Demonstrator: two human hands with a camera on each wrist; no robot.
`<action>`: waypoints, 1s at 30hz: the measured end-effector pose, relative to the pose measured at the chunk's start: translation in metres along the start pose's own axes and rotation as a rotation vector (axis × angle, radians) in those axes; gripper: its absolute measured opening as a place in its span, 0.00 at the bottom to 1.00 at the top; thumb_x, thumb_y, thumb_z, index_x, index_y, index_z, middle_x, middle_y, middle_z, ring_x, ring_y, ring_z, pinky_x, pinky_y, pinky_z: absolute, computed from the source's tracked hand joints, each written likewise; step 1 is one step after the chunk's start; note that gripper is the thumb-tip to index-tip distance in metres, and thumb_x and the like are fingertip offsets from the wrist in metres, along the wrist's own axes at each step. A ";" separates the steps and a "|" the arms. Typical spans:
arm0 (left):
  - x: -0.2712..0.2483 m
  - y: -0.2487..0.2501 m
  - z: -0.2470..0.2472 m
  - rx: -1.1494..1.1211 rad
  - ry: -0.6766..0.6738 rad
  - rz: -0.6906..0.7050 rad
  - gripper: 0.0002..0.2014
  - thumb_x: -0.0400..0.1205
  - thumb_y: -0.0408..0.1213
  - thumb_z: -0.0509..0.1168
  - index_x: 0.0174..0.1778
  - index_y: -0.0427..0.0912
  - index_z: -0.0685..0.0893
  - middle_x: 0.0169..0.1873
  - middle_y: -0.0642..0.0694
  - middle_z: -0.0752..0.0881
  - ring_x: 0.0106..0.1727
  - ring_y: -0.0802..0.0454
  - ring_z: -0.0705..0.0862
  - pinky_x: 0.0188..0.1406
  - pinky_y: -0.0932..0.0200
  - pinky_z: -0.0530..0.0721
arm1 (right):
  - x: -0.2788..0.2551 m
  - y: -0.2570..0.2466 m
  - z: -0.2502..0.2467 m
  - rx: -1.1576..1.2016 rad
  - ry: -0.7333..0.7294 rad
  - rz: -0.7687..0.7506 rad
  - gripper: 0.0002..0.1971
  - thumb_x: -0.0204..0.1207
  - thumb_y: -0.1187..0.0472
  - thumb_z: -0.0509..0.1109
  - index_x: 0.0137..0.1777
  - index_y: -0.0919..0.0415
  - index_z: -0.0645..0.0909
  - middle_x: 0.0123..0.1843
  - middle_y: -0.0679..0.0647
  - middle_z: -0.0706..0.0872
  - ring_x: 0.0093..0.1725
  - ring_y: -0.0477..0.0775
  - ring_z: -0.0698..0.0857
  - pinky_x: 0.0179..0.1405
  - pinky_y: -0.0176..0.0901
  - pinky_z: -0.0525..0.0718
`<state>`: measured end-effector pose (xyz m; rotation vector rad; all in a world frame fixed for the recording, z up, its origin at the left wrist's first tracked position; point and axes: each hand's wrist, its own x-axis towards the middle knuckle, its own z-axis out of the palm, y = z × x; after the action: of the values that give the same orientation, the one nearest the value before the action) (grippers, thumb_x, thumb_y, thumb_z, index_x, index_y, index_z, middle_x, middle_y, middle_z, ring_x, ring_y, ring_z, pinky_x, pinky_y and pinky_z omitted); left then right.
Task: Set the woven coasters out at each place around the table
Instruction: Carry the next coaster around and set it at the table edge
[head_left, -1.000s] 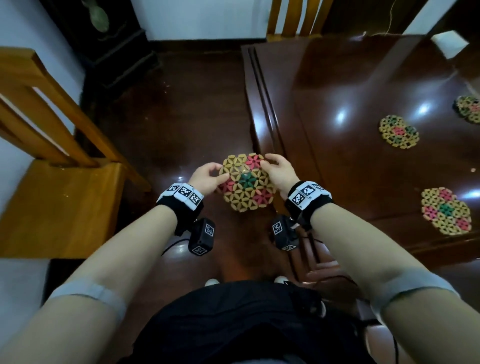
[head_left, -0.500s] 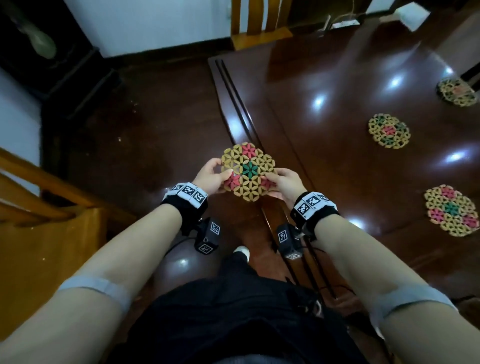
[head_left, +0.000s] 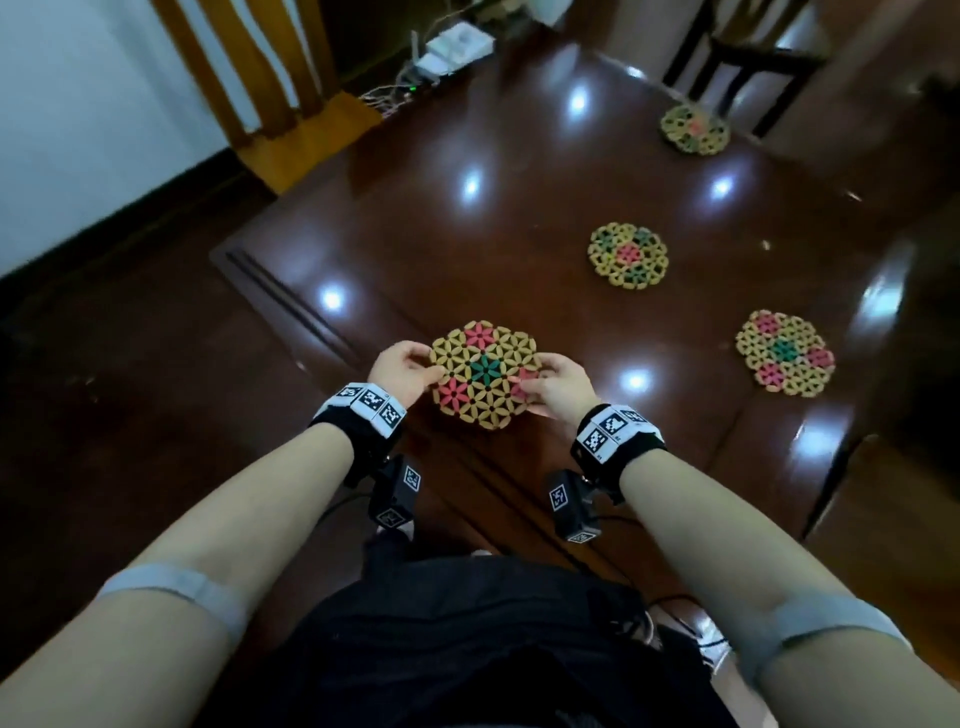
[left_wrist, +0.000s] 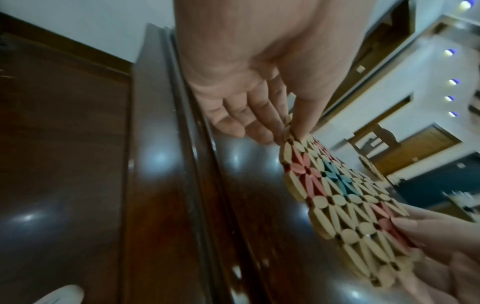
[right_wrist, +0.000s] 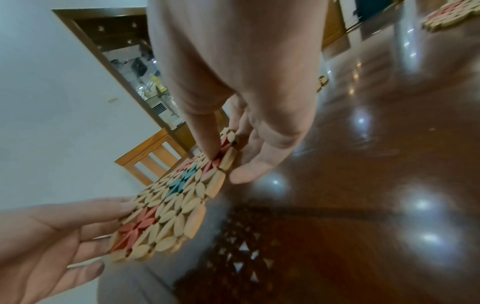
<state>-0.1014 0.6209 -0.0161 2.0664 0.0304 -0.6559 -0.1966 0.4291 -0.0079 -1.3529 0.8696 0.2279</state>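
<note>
Glossy table (head_left: 519, 218), coaster (head_left: 484, 375) pinched between both hands' fingers (left_wrist: 262, 115)

Black wristbands (head_left: 358, 431) with white coded tags, grey elbow bands (head_left: 171, 590), dark lap.

Coaster (head_left: 483, 375) now over table (head_left: 467, 249).

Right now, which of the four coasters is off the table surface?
The near-corner coaster, pinched at its edges by the left hand and right hand. The other three lie flat, untouched.
</note>
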 end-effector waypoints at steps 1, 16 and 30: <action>0.012 0.006 0.000 0.066 -0.040 0.019 0.15 0.71 0.36 0.75 0.52 0.41 0.83 0.34 0.46 0.86 0.34 0.49 0.84 0.48 0.53 0.86 | 0.004 -0.002 -0.001 0.011 0.035 0.002 0.27 0.73 0.77 0.68 0.73 0.65 0.70 0.54 0.57 0.86 0.51 0.55 0.87 0.44 0.48 0.86; 0.110 0.046 -0.023 0.532 -0.384 0.206 0.14 0.74 0.46 0.72 0.51 0.42 0.86 0.49 0.44 0.91 0.49 0.47 0.89 0.49 0.56 0.84 | 0.034 -0.002 0.036 -0.053 0.445 0.042 0.28 0.66 0.71 0.71 0.68 0.60 0.75 0.60 0.62 0.85 0.52 0.62 0.90 0.50 0.54 0.90; 0.114 0.038 -0.027 0.946 -0.378 0.472 0.20 0.75 0.52 0.70 0.59 0.50 0.77 0.57 0.48 0.82 0.54 0.48 0.83 0.48 0.49 0.85 | 0.028 0.010 0.036 -0.701 0.317 0.069 0.33 0.70 0.48 0.72 0.76 0.48 0.69 0.71 0.57 0.76 0.69 0.60 0.78 0.67 0.60 0.80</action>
<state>0.0187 0.5943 -0.0278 2.6255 -1.1415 -0.8322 -0.1693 0.4551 -0.0348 -2.0494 1.1614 0.4031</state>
